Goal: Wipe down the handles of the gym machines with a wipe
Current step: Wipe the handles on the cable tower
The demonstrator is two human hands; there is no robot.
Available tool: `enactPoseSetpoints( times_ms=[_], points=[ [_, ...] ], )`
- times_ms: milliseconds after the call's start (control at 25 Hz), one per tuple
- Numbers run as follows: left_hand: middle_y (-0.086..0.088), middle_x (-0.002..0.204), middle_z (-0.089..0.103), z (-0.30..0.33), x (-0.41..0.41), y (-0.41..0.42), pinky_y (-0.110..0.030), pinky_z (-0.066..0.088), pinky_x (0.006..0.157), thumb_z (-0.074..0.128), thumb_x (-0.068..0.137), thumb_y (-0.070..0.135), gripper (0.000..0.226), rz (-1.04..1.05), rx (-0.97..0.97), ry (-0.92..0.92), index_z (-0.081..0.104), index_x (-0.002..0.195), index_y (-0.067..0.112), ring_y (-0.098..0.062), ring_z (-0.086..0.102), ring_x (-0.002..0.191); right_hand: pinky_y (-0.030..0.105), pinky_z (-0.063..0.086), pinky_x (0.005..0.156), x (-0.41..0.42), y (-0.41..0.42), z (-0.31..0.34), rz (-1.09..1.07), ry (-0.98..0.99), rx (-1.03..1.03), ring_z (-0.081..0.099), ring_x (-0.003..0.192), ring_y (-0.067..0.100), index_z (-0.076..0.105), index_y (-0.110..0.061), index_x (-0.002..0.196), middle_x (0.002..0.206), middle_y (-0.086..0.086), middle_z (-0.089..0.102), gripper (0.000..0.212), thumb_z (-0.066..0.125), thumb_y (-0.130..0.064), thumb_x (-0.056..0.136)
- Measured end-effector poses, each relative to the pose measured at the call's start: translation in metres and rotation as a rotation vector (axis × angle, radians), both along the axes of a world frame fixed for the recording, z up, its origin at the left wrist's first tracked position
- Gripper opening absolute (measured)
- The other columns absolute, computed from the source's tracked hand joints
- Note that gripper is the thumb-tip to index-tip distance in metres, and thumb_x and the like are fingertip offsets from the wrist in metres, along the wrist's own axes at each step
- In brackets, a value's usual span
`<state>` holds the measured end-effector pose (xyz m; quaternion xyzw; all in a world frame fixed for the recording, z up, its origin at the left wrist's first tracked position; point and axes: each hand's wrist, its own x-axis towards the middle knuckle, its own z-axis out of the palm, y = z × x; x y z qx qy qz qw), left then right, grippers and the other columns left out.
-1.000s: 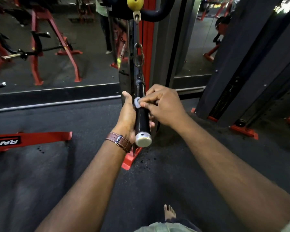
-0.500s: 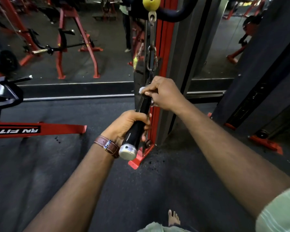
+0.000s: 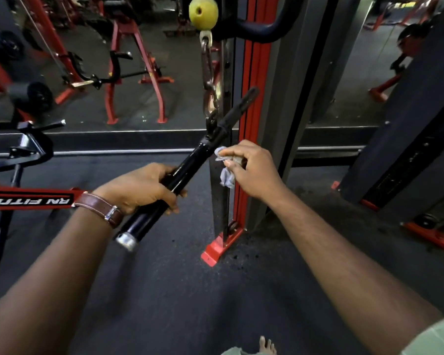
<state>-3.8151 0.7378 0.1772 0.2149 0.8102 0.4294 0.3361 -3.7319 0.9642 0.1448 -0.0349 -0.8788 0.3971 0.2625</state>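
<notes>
A black straight bar handle [image 3: 190, 165] with a silver end cap hangs by a chain [image 3: 208, 80] from a cable below a yellow stopper ball [image 3: 203, 12]. The bar is tilted, its capped end low at the left. My left hand [image 3: 141, 188], with a brown watch strap at the wrist, grips the bar's lower half. My right hand [image 3: 249, 167] pinches a small crumpled grey wipe [image 3: 226, 167] just right of the bar's middle, beside the bar and slightly off it.
The red and black upright of the cable machine [image 3: 251, 124] stands right behind the bar, its red foot [image 3: 221, 247] on the dark rubber floor. A red bench frame [image 3: 28, 198] lies to the left. A dark weight stack housing [image 3: 408, 149] is at the right.
The bar has swung from near upright to a slant, its far end moving right. My right hand with the wipe came off the top of the grip and moved down to the right.
</notes>
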Motion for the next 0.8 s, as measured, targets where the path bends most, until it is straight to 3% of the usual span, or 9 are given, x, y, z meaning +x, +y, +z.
enactPoseSetpoints(
  times_ms=[80,160,240,320,360,440,640,720,800],
  points=[
    [-0.010,0.097,0.071,0.004,-0.011,0.006,-0.035,0.058,0.068,0.078,0.066,-0.007,0.054,-0.031,-0.236,0.299,0.063,0.105,0.027,-0.025,0.069,0.078,0.004,0.041,0.077,-0.005,0.012,-0.005,-0.026,-0.003,0.007,0.060,0.085,0.001,0.077,-0.013,0.106,0.095,-0.004,0.062,0.024,0.067,-0.002,0.088],
    [-0.003,0.092,0.067,0.007,-0.015,0.021,-0.034,0.057,0.072,0.077,0.065,0.003,0.057,0.004,-0.450,0.508,0.057,0.113,0.027,-0.018,0.065,0.080,0.003,0.039,0.077,-0.010,0.023,-0.008,-0.057,0.015,-0.014,0.059,0.085,0.003,0.076,-0.014,0.109,0.097,0.000,0.062,0.025,0.067,-0.003,0.088],
    [-0.005,0.096,0.063,0.004,-0.019,0.042,-0.036,0.056,0.075,0.078,0.068,0.011,0.061,0.082,-0.492,0.618,0.051,0.123,0.017,-0.022,0.063,0.085,0.006,0.042,0.080,-0.016,0.032,-0.010,-0.072,0.043,-0.061,0.059,0.086,0.004,0.074,-0.014,0.114,0.099,0.001,0.061,0.026,0.065,-0.006,0.091],
    [-0.011,0.104,0.060,0.000,-0.026,0.066,-0.038,0.052,0.079,0.084,0.068,0.024,0.071,0.138,-0.495,0.719,0.046,0.126,0.009,-0.030,0.061,0.098,0.023,0.052,0.086,-0.022,0.041,-0.011,-0.062,0.059,-0.121,0.062,0.089,0.012,0.072,-0.014,0.119,0.099,0.001,0.059,0.028,0.060,-0.009,0.095],
    [-0.013,0.110,0.059,-0.002,-0.029,0.079,-0.040,0.052,0.083,0.087,0.066,0.032,0.078,0.158,-0.482,0.758,0.045,0.127,0.007,-0.033,0.059,0.104,0.031,0.054,0.087,-0.026,0.046,-0.011,-0.060,0.063,-0.132,0.062,0.090,0.014,0.071,-0.015,0.121,0.100,0.001,0.059,0.029,0.059,-0.009,0.095],
    [-0.012,0.114,0.061,-0.002,-0.035,0.103,-0.041,0.053,0.087,0.088,0.062,0.050,0.082,0.238,-0.429,0.798,0.051,0.124,0.009,-0.032,0.060,0.107,0.033,0.053,0.090,-0.033,0.054,-0.010,-0.069,0.090,-0.094,0.062,0.093,0.014,0.068,-0.015,0.125,0.103,0.001,0.061,0.034,0.063,-0.007,0.092],
    [-0.003,0.103,0.070,-0.007,-0.041,0.126,-0.039,0.058,0.079,0.083,0.058,0.069,0.080,0.494,-0.283,0.777,0.059,0.114,0.018,-0.024,0.067,0.096,0.012,0.046,0.091,-0.059,0.059,-0.003,-0.097,0.238,-0.049,0.062,0.098,0.010,0.066,-0.010,0.126,0.109,0.002,0.067,0.043,0.071,-0.004,0.084],
    [0.002,0.085,0.071,-0.008,-0.043,0.124,-0.030,0.054,0.066,0.082,0.059,0.070,0.058,0.464,-0.278,0.791,0.072,0.096,0.026,-0.019,0.069,0.083,0.021,0.052,0.082,-0.075,0.053,-0.006,-0.021,0.227,0.049,0.063,0.087,0.017,0.069,-0.006,0.120,0.099,0.006,0.063,0.033,0.066,-0.004,0.088],
    [0.007,0.064,0.063,-0.008,-0.038,0.124,-0.024,0.042,0.052,0.081,0.061,0.068,0.044,0.438,-0.278,0.818,0.069,0.070,0.027,-0.014,0.064,0.065,0.028,0.054,0.064,-0.079,0.046,-0.013,0.048,0.208,0.182,0.058,0.072,0.016,0.072,-0.004,0.107,0.090,0.006,0.055,0.020,0.060,-0.004,0.091]
  ],
)
